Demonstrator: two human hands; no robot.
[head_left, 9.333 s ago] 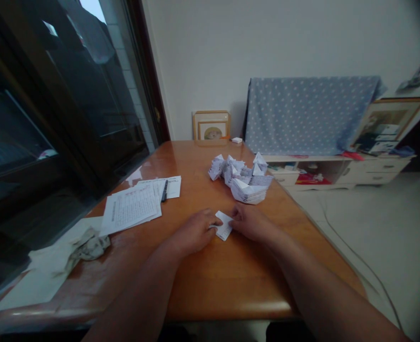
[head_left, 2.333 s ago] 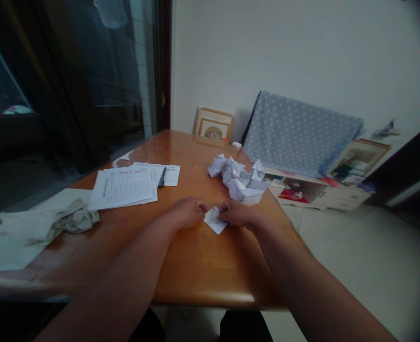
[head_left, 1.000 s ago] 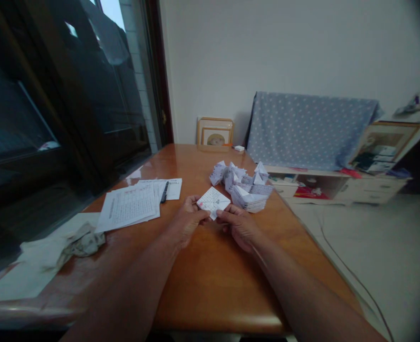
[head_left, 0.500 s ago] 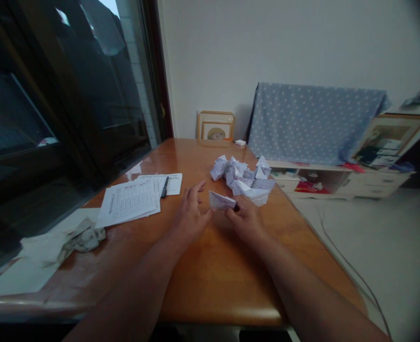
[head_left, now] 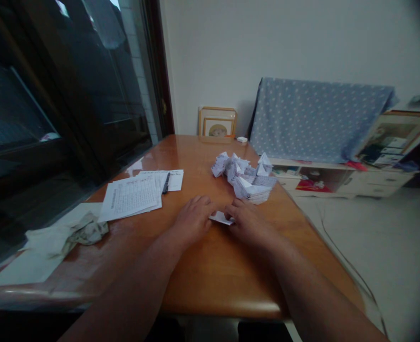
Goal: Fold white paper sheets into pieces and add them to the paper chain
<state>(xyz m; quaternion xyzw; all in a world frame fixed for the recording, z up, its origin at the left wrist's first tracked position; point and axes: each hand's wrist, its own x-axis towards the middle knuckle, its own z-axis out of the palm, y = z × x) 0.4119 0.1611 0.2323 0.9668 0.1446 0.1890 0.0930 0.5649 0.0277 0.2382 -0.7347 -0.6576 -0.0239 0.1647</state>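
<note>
A small folded piece of printed white paper (head_left: 221,218) lies flat on the wooden table (head_left: 210,280). My left hand (head_left: 193,222) rests palm down on its left edge, fingers curled onto the paper. My right hand (head_left: 250,223) presses down on its right edge, fingers bent. Most of the paper is covered by the two hands. Just beyond them sits a heap of folded paper pieces (head_left: 247,178).
Printed sheets (head_left: 133,194) with a black pen (head_left: 166,182) lie to the left. A crumpled cloth (head_left: 83,232) on white paper sits near the left edge. A framed picture (head_left: 217,124) leans on the far wall. A dark window runs along the left; a low cabinet (head_left: 341,178) stands right.
The paper was held up unfolded a second ago, then folded in the air. Now both hands have brought it down and press it flat on the table.
</note>
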